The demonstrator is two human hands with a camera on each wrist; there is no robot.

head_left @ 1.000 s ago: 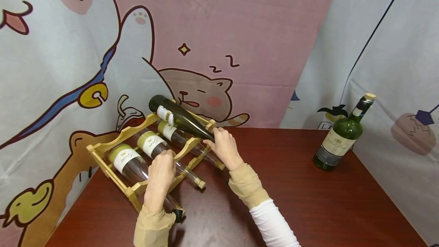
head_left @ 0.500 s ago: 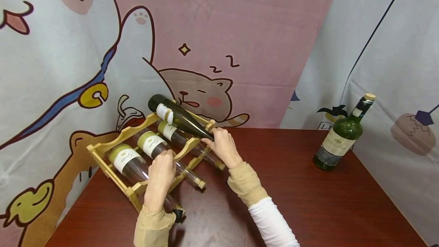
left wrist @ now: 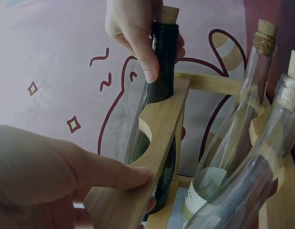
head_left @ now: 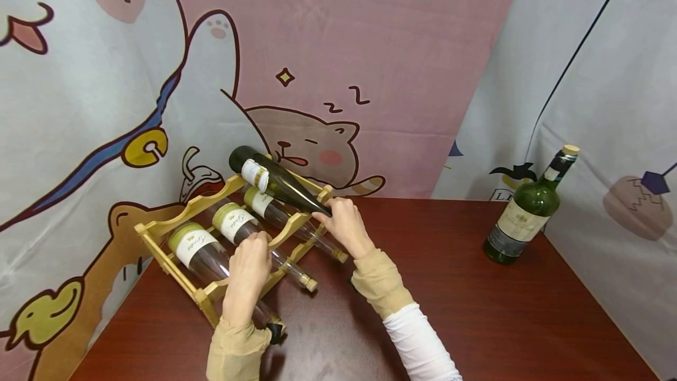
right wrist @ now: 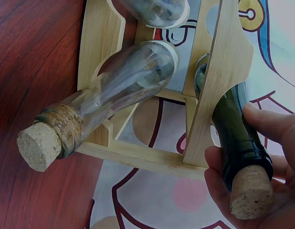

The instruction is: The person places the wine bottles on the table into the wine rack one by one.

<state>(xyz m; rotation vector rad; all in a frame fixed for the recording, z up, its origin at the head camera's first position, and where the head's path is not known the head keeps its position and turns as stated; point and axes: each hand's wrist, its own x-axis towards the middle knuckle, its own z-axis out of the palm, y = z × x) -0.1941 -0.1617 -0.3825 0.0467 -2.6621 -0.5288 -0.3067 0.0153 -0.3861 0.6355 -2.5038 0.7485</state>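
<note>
A dark green wine bottle (head_left: pixel 291 188) lies on its side across the upper tier of a light wooden wine rack (head_left: pixel 290 229). My right hand (head_left: pixel 346 227) holds this bottle by the neck, thumb and fingers round it just below the cork (right wrist: pixel 252 194). In the left wrist view the neck sits in a scooped notch of the top rail. My left hand (head_left: pixel 247 269) grips that same front top rail (left wrist: pixel 159 136), with the thumb laid over it. On the lower tier rest three clear bottles with white labels, among them the nearest clear bottle (head_left: pixel 197 250), their corked necks pointing toward me.
Off to the right on the reddish-brown table (head_left: pixel 423 263) stands a green wine bottle (head_left: pixel 520 219) with a cream label and a cork. A cartoon-printed cloth (head_left: pixel 391 75) hangs behind the rack and table. The clear bottles' necks jut out past the rack's front.
</note>
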